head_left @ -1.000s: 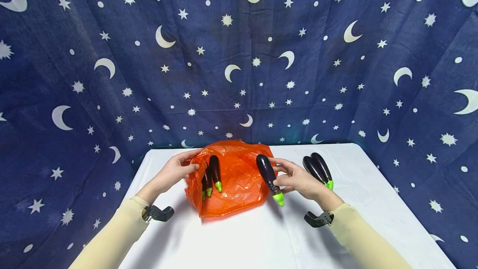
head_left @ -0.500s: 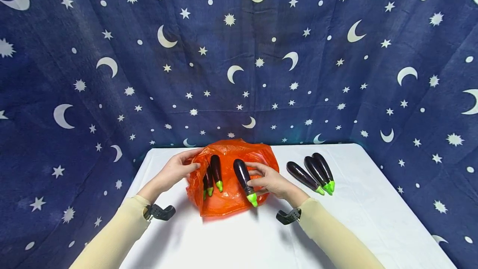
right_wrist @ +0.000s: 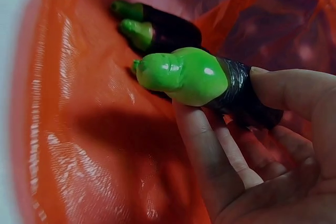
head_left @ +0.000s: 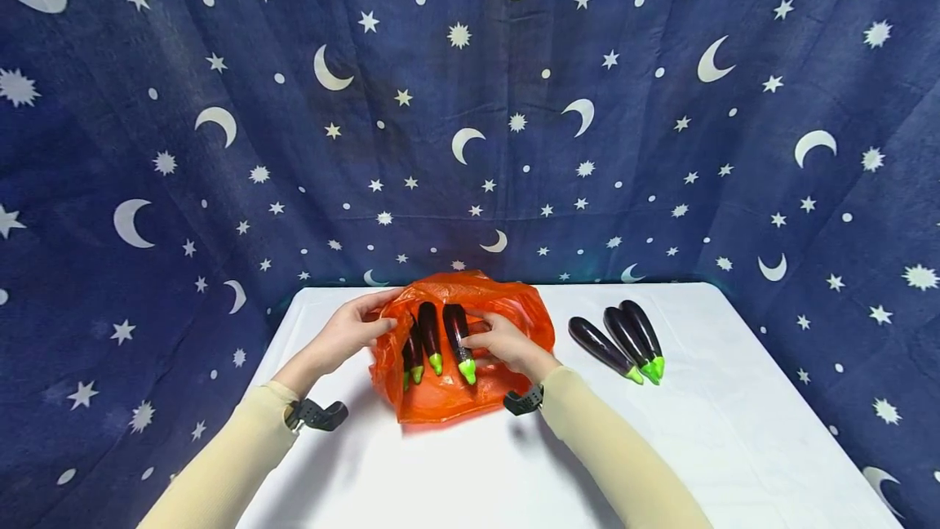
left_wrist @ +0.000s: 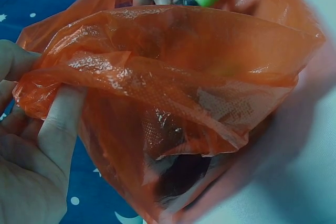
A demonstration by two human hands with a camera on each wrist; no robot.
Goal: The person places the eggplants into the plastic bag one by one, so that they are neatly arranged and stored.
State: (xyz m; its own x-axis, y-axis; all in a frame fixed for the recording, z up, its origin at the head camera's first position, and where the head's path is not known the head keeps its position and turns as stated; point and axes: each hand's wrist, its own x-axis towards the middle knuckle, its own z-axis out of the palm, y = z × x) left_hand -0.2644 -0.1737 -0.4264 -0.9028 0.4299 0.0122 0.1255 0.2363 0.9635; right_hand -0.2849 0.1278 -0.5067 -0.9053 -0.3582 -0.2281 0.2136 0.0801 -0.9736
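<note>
My left hand (head_left: pixel 343 339) pinches the left rim of an orange-red plastic bag (head_left: pixel 433 412), its thumb and fingers on either side of the film in the left wrist view. Inside the bag's mouth, my right hand (head_left: pixel 510 347) grips a dark purple eggplant (head_left: pixel 456 331) from the right, green stem end toward me. The right wrist view shows its bright green cap (right_wrist: pixel 197 80) close up, with thumb and fingers around the body. Several eggplants (head_left: pixel 430 335) lie side by side in the bag's left part, one mostly hidden by the film.
Three more eggplants (head_left: pixel 627 341) lie fanned out on the white-covered table (head_left: pixel 470 480), right of the bag. A blue curtain (head_left: pixel 470 145) with moons and stars hangs behind and at both sides. Each wrist wears a black strap device (head_left: pixel 523 401).
My right hand has carried the eggplant leftward from the bag's right edge into its mouth, alongside those inside. My left hand keeps its hold on the rim.
</note>
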